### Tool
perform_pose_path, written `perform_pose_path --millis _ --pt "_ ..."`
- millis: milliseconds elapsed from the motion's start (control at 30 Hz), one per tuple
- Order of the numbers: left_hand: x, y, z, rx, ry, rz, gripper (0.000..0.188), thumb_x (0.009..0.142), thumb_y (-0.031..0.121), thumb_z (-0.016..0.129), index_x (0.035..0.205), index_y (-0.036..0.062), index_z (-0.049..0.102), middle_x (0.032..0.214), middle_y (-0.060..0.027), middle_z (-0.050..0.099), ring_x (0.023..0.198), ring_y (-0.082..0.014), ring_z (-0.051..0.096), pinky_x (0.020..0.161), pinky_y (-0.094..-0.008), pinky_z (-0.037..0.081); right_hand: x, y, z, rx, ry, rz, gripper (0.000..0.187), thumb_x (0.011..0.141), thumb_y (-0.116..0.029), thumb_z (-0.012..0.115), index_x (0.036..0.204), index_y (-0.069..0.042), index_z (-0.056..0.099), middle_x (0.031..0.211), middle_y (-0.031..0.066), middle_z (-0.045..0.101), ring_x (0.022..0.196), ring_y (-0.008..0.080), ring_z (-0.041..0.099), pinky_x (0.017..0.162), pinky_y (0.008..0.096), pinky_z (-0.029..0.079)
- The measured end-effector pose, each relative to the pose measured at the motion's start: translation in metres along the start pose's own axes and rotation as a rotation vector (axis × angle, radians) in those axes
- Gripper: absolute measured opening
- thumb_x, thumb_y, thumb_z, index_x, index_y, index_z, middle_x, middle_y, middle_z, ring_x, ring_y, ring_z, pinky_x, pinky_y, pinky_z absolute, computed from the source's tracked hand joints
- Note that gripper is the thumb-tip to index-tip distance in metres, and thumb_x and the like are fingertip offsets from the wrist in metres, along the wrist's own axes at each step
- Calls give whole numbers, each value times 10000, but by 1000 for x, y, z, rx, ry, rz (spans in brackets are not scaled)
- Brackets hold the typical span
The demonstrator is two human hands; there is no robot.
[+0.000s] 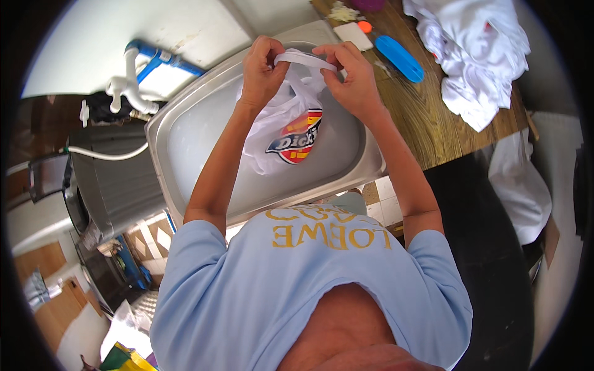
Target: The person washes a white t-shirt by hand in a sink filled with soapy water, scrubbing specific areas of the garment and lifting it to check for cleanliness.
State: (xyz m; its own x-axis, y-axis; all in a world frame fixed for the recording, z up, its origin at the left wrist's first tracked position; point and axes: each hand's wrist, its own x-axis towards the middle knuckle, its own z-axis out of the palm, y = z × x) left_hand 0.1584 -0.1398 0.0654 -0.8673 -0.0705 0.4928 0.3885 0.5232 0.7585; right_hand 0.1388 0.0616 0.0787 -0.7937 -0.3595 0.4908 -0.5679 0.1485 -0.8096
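A wet white T-shirt [260,139] with a red, yellow and dark printed logo hangs from both my hands, its lower part in the cloudy water of a metal sink [162,180]. My left hand [265,73] pinches the left end of the stretched collar band. The other end of that band is between the thumb and fingers of my right hand [354,77]. Between the two hands the collar is pulled taut above the water. Both forearms reach over the sink's near rim.
On the wooden counter [421,117] at the right lie a blue scrubbing brush [400,59], a white block [354,36], a small orange piece [365,26] and a heap of white clothes [482,62]. A white tap [128,93] on blue piping stands left of the sink.
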Motion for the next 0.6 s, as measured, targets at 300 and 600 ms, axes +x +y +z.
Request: perform_pose_path --millis 300,600 --pt "-78 -99 -9 481 -58 -145 164 797 70 615 953 66 564 898 -132 593 803 -344 615 692 -425 501 -14 87 120 -556 -334 169 173 806 -145 599 935 -32 576 900 174 620 853 378 601 735 477 479" --pt "-124 -154 25 993 -129 -216 361 822 106 572 1176 104 500 1187 -134 569 1032 -312 588 855 -392 475 -48 146 157 -775 -371 243 277 840 -242 568 1015 -28 580 929 207 633 879 366 615 784 479 474"
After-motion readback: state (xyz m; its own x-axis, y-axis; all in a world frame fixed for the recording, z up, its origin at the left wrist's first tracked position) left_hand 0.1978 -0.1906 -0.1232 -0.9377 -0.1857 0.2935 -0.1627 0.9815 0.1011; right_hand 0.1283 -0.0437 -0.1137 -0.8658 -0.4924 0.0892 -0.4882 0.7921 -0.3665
